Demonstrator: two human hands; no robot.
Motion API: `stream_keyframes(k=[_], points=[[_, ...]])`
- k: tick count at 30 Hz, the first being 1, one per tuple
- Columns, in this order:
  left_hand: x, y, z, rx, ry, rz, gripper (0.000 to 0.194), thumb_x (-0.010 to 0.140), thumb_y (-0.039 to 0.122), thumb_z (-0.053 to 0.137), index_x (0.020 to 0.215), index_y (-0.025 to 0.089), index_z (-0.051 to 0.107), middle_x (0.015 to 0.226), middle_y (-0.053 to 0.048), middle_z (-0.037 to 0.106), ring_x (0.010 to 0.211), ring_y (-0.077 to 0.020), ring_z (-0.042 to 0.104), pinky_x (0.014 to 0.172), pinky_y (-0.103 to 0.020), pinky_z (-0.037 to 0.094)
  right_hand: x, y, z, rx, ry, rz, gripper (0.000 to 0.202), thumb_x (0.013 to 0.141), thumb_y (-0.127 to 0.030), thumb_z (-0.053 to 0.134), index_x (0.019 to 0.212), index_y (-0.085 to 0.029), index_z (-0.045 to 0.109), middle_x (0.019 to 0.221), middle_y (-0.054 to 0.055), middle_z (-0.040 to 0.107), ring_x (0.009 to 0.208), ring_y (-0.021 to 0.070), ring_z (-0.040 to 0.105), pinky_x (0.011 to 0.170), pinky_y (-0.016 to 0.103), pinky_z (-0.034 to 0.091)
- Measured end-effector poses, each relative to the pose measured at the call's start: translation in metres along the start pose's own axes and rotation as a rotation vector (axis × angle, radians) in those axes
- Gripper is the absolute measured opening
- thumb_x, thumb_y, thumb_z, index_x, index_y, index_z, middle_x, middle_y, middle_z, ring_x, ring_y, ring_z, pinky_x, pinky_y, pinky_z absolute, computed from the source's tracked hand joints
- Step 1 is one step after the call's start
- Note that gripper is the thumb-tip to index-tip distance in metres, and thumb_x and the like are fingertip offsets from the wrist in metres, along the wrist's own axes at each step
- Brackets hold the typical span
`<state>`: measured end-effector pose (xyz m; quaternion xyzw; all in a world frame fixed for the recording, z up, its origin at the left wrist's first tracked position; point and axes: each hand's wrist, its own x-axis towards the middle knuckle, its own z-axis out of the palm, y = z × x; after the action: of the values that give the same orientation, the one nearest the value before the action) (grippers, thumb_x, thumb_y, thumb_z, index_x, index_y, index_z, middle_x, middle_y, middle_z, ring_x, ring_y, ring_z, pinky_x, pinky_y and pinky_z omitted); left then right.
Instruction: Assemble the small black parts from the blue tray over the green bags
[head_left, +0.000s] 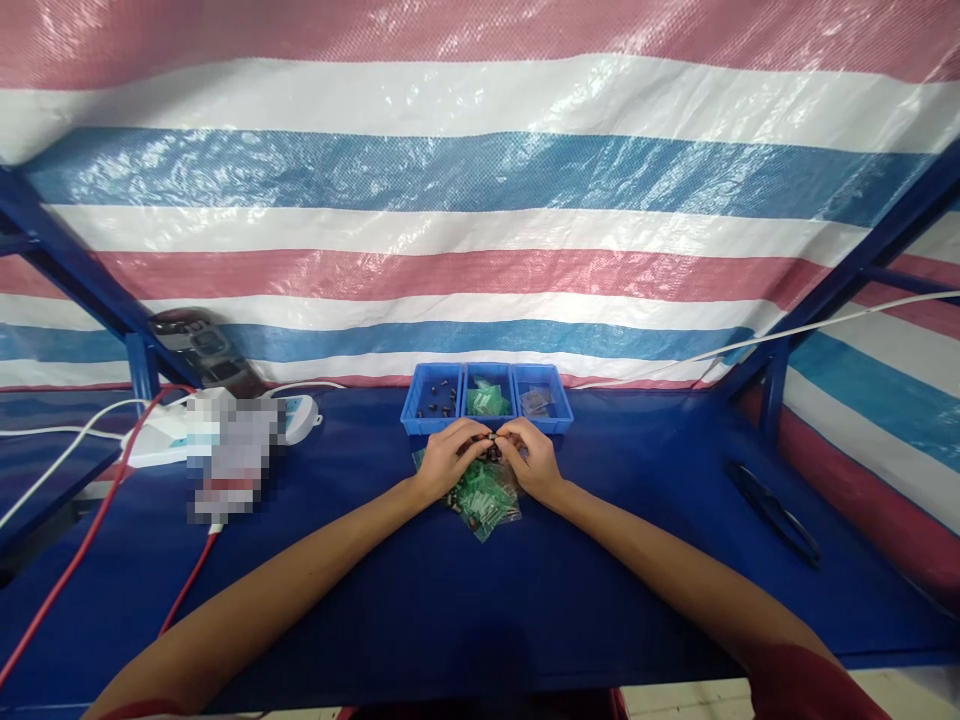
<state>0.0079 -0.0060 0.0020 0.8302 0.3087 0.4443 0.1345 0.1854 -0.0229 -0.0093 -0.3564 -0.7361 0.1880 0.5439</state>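
My left hand [450, 460] and my right hand [534, 462] meet just in front of the blue trays. Both are closed, with fingertips pinched on a small dark part [492, 437] between them; its exact kind is too small to make out. Beneath the hands lies a pile of green plastic packets [484, 498] mixed with clear bags and small dark pieces [474, 521]. My fingers hide part of this pile.
Behind the hands stand three joined blue trays [487, 426], holding small dark bolt-like parts [433, 408], green packets [487, 399] and clear packets [535, 402]. A power strip [301, 418] with cables is at left. Black-framed glasses [772, 512] lie right. Striped sheeting [480, 230] hangs behind.
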Motion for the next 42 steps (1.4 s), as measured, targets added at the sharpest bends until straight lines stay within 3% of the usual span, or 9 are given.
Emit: stream_keyframes(k=[42], points=[[0.0004,0.0015,-0.0018,-0.025,-0.004,0.000,0.015,0.090,0.027,0.051,0.090,0.016,0.061,0.083,-0.005,0.062,0.075,-0.0141,0.060,0.069,-0.026,0.050,0.0000,-0.0010,0.0000,0.029,-0.106,0.011,0.016,0.091,-0.033,0.045,0.091,-0.019,0.053,0.079,0.003,0.053,0.063,0.0135,0.052,0.056,0.025,0.045]])
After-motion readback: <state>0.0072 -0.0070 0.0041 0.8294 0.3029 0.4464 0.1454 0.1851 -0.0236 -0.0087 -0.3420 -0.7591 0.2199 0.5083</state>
